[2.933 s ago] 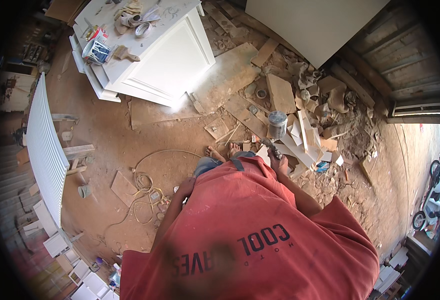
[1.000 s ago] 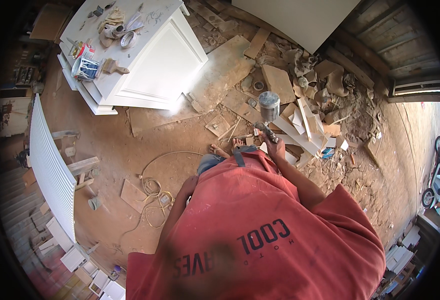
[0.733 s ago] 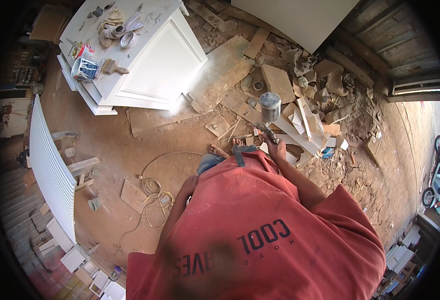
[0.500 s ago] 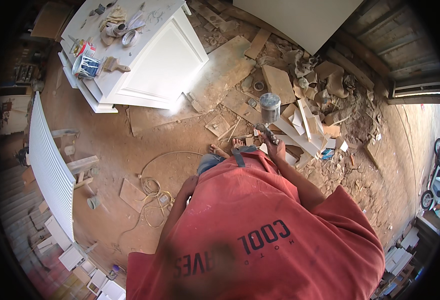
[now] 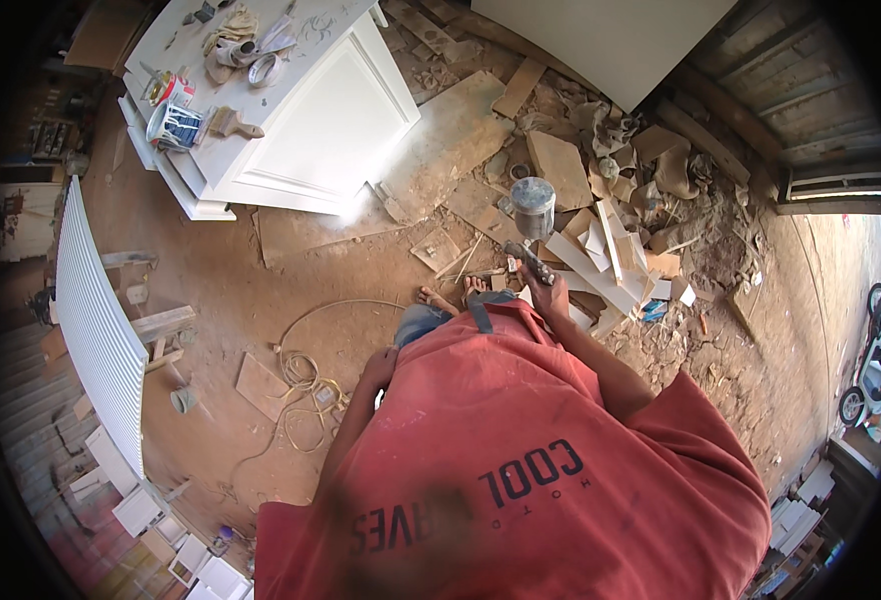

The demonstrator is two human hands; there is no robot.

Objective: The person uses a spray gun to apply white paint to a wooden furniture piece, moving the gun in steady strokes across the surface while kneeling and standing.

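My right hand (image 5: 551, 296) is closed round the grip of a spray gun (image 5: 529, 262), held out in front of my waist. On top of the gun sits a grey, paint-smeared cup (image 5: 534, 210). Against my hip rests my left hand (image 5: 381, 366); its fingers are mostly hidden. Ahead and to the left stands a white cabinet (image 5: 326, 125) with a framed panel, and white overspray marks the ground at its foot. The gun is well apart from the cabinet.
On the cabinet lie a wide brush (image 5: 233, 124), a paint-streaked can (image 5: 175, 127) and rags (image 5: 236, 42). A coiled hose (image 5: 304, 378) trails over the dirt floor. Wood offcuts (image 5: 601, 265) and rubble lie right. A white ribbed panel (image 5: 101, 330) stands left.
My right hand and the spray gun have shifted slightly to the left, and the cup has risen a little in view. My left hand stays at my hip.
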